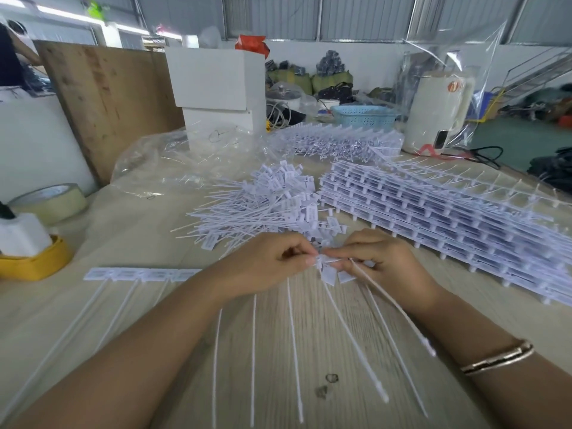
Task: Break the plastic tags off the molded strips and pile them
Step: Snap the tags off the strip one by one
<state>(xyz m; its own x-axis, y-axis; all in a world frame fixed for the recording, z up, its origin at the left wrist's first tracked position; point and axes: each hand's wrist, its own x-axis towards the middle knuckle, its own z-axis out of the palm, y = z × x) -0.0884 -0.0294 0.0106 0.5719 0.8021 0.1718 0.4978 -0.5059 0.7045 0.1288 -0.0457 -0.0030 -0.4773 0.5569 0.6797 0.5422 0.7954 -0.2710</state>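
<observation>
tag pile (272, 199) beyond hands (318, 258) — strip stack (448, 218) right

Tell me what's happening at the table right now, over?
Both hands, left hand and right hand, pinching one molded strip, fingers at a tag. Loose tag pile behind. Stacked strips at right. Nothing in the way.

One head-worn wide-angle view, looking forward and down from right above the wooden table (278, 351), close over both forearms, edges bowed by the lens, the far workshop wall (356, 57) running along the top, no second view to share with.
</observation>
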